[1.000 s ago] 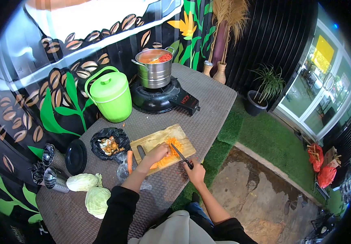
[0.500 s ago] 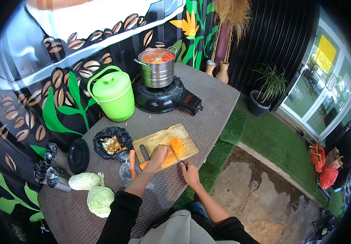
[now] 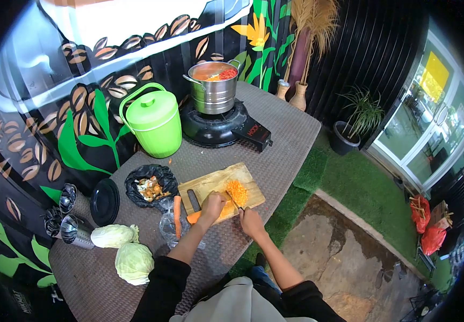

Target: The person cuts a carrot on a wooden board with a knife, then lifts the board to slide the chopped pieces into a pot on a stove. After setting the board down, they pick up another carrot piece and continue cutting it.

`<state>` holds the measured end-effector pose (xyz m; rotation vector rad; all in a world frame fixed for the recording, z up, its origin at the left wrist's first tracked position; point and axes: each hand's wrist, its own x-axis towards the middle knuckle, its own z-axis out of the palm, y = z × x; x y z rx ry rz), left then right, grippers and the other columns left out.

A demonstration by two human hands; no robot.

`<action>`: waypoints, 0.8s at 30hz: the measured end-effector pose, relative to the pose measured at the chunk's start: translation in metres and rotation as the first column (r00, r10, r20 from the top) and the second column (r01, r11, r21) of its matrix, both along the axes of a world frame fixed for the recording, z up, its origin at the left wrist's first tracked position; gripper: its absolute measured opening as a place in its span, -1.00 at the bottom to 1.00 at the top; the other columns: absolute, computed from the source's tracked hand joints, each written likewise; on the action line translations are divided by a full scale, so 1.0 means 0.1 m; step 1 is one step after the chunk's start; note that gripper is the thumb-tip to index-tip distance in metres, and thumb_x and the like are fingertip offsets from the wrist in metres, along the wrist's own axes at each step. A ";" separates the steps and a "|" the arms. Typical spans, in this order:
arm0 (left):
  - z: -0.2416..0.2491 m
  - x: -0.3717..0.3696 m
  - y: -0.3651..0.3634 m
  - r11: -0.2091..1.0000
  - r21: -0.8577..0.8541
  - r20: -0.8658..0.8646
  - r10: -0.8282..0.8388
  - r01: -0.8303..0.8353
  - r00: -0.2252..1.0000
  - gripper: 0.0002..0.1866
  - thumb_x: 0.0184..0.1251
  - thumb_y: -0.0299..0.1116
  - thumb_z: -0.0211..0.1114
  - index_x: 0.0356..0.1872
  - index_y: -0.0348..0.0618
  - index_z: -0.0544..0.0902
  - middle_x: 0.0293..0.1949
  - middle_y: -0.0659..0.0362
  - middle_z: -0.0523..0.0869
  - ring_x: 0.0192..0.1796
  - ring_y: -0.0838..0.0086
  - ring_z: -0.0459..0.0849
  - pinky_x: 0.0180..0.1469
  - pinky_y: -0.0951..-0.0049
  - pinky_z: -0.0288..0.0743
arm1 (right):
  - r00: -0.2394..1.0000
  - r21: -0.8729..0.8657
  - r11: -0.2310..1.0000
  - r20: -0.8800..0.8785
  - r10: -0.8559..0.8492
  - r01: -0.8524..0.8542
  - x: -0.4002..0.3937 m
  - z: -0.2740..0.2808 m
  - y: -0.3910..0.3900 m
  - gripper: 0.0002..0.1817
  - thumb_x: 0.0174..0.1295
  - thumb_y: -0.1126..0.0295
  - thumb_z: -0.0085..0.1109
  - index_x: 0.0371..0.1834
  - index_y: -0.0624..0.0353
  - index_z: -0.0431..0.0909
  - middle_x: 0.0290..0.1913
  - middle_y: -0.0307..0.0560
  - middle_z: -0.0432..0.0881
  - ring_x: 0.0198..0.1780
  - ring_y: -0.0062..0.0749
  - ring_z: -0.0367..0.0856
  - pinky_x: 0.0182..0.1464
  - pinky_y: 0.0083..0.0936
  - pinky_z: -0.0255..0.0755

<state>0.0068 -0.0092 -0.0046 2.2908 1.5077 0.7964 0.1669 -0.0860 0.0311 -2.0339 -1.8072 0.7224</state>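
Observation:
My right hand is closed round the handle of a knife, whose blade rests over the wooden cutting board. My left hand is bent with its fingers together beside the blade, pressing on carrot at the board; its fingertips are partly hidden. A carrot piece shows at the board's near left edge, beside that hand. Finely chopped carrot lies in a heap on the right half of the board. A whole carrot lies left of the board on a clear plastic bag.
A black bag of peelings sits behind left. Two cabbages lie front left, near black plates and metal utensil holders. At the back stand a green lidded bucket and a steel pot on a black stove.
The view has shifted slightly. My right hand and the knife handle sit a little higher, closer to the board's edge. My left hand stays on the board by the blade.

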 end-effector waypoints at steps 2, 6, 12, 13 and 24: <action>-0.02 -0.01 0.01 0.993 -0.108 0.086 0.049 -0.040 0.995 -0.86 0.02 -0.45 0.33 -0.37 -0.25 0.72 -0.37 -0.02 0.67 -0.20 0.14 0.60 -0.10 0.27 0.48 | 1.000 -0.018 1.000 0.025 0.017 -0.017 -0.05 0.00 -0.02 -0.54 0.37 0.10 -0.20 -0.19 0.37 0.46 -0.24 0.37 0.60 -0.17 0.27 0.58 -0.08 0.04 0.43; -0.06 -0.01 0.03 0.990 -0.128 0.062 0.069 -0.061 0.996 -0.86 0.02 -0.45 0.33 -0.37 -0.25 0.72 -0.38 -0.02 0.68 -0.20 0.14 0.60 -0.10 0.28 0.49 | 0.998 -0.088 0.995 0.031 -0.054 0.057 -0.21 -0.18 -0.11 -0.52 0.41 0.11 -0.28 -0.05 0.39 0.38 -0.20 0.39 0.59 -0.14 0.26 0.59 -0.07 0.04 0.44; -0.05 -0.03 0.00 1.000 0.016 0.030 -0.022 0.021 0.999 -0.89 0.05 -0.40 0.29 -0.41 -0.13 0.74 -0.35 0.05 0.64 -0.16 0.19 0.59 -0.11 0.25 0.50 | 0.984 0.000 0.989 -0.107 0.144 -0.145 -0.06 -0.16 0.19 -0.49 0.42 0.10 -0.30 -0.04 0.44 0.39 -0.21 0.46 0.57 -0.16 0.37 0.55 -0.07 0.05 0.43; -0.07 -0.03 0.00 1.000 0.024 0.043 -0.020 0.019 0.999 -0.89 0.05 -0.40 0.29 -0.42 -0.13 0.74 -0.36 0.05 0.64 -0.16 0.19 0.59 -0.12 0.25 0.50 | 0.982 -0.069 0.991 -0.159 0.100 -0.112 -0.06 -0.10 0.15 -0.49 0.42 0.11 -0.32 -0.15 0.44 0.43 -0.24 0.49 0.56 -0.15 0.37 0.54 -0.07 0.08 0.40; -0.06 -0.03 0.00 0.989 -0.120 0.137 0.106 -0.089 0.985 -0.92 0.02 -0.41 0.30 -0.46 -0.12 0.73 -0.37 -0.01 0.67 -0.25 0.14 0.64 -0.15 0.23 0.51 | 0.979 -0.093 0.991 -0.189 0.075 -0.094 -0.10 -0.21 0.24 -0.45 0.42 0.08 -0.34 -0.19 0.44 0.47 -0.23 0.52 0.54 -0.12 0.38 0.52 -0.04 0.04 0.39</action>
